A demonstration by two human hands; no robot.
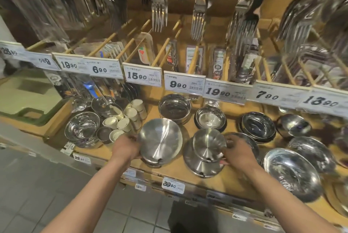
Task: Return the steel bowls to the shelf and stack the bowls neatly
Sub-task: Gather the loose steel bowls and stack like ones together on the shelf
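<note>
Two hands, some eleven steel bowls, about nine white cups.

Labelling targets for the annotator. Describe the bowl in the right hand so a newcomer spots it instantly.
Start at the wooden shelf under the row of price tags, below the 19.90 tag. At its front edge lies a wide upturned steel dish; the small steel bowl sits on it, gripped by the right hand. Unlike neighbouring bowls, it is tilted, bottom toward the camera.
</note>
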